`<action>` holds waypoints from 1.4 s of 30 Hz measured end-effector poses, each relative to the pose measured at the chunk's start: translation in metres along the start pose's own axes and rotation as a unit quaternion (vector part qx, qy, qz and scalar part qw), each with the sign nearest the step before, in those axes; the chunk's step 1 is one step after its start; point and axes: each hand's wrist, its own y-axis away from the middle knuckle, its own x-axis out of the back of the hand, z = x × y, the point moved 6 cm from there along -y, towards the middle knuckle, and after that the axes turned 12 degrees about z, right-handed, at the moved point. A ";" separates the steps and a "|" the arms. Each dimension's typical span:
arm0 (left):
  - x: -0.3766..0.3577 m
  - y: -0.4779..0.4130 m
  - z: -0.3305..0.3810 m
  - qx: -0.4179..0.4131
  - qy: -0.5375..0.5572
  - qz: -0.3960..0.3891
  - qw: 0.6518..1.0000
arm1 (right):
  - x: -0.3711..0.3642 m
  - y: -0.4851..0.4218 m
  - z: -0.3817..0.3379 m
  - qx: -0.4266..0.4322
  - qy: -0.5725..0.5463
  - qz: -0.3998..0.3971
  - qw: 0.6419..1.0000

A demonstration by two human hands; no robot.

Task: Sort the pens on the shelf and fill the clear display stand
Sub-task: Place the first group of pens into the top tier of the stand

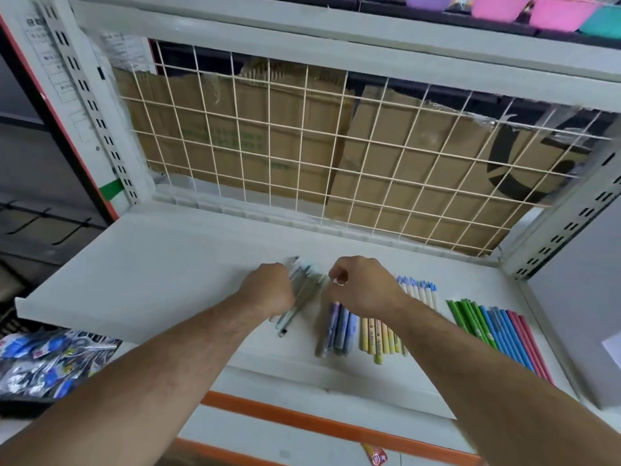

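Left hand (268, 288), knuckles up and forearm reaching in from the near left, curls its fingers round a bundle of pale green pens (300, 299) at the middle of the white shelf (141, 264). Long axis of the bundle runs near to far, its far ends leaning slightly right; one dark tip shows at the near end, the rest is blurred. Right hand (364, 288) hovers just right of the bundle, wrist bent, fingers curled with thumb and forefinger drawn together; whether they pinch anything cannot be told.

Below that hand lies a row of purple and blue pens (340, 332), side by side, long axes near to far. Just right of them lie yellow and peach pens (379, 336), then white pens with blue caps (421, 292), caps at the far end. Further right, a fan of green, blue and pink pens (500, 334) slants from far left to near right.

Wire grid (302, 146) backs the shelf, with cardboard (255, 136) behind it. Printed packets (50, 361) lie at the near left, below shelf level.
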 end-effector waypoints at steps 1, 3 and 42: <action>0.000 0.000 0.001 0.004 0.002 -0.007 1.000 | 0.000 0.000 0.000 0.003 0.004 -0.002 1.000; 0.003 0.000 0.002 0.015 0.017 -0.018 1.000 | 0.001 -0.001 -0.001 0.007 0.009 -0.003 1.000; -0.020 0.169 0.252 -0.120 0.488 -0.213 0.838 | 0.144 0.160 0.151 -0.173 -0.301 0.225 0.910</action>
